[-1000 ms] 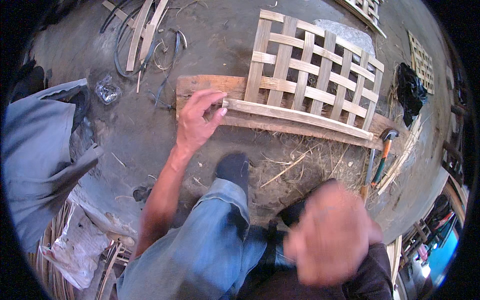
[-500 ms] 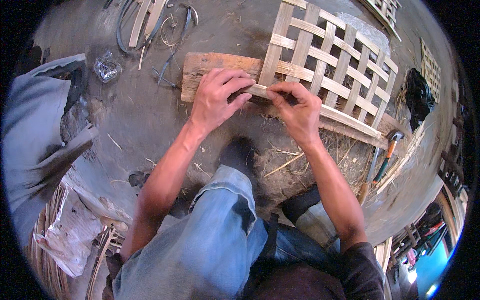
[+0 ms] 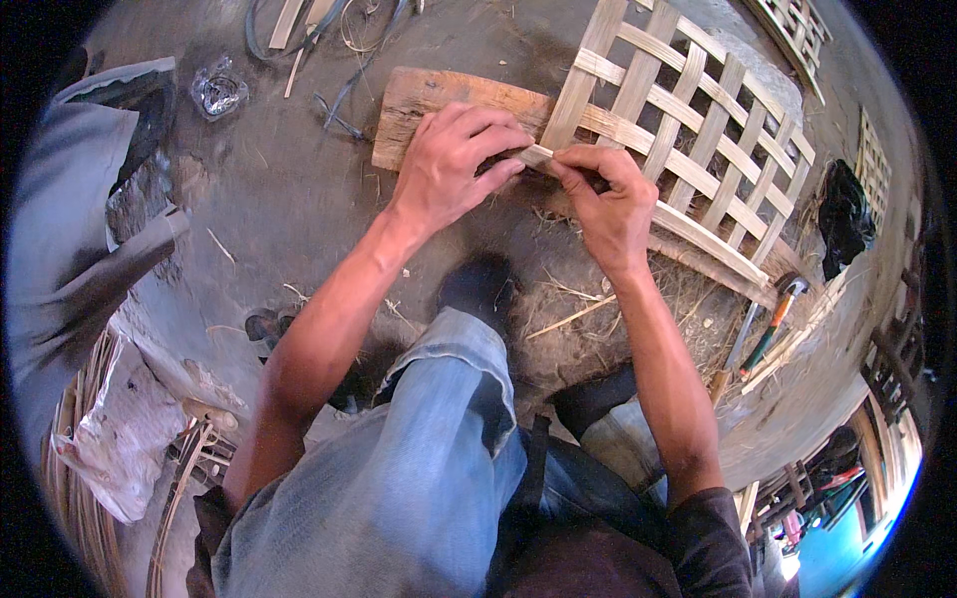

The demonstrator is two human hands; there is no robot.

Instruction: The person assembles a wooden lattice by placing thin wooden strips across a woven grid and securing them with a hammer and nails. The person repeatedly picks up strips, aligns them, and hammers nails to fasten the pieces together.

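My left hand (image 3: 451, 164) is closed on the left end of a pale bamboo strip (image 3: 539, 156) along the near edge of an open woven panel (image 3: 688, 164). Thumb and fingers of my right hand (image 3: 610, 199) pinch the same strip a little further right. The panel is a lattice of wide, flat bamboo strips with square gaps. It rests on a thick wooden plank (image 3: 488, 98) lying on the ground. My fingers hide the strip's left tip.
A hammer (image 3: 773, 324) with an orange and dark handle lies at the plank's right end, beside a long-bladed tool (image 3: 736, 354). A black plastic bag (image 3: 844, 219) is further right. Clear crumpled plastic (image 3: 217, 90) lies at far left, near a person's grey trouser leg (image 3: 75, 239).
The view has shifted, so hands, plank and panel appear slightly further right and higher. Both hands keep their hold on the strip, with little change between them.
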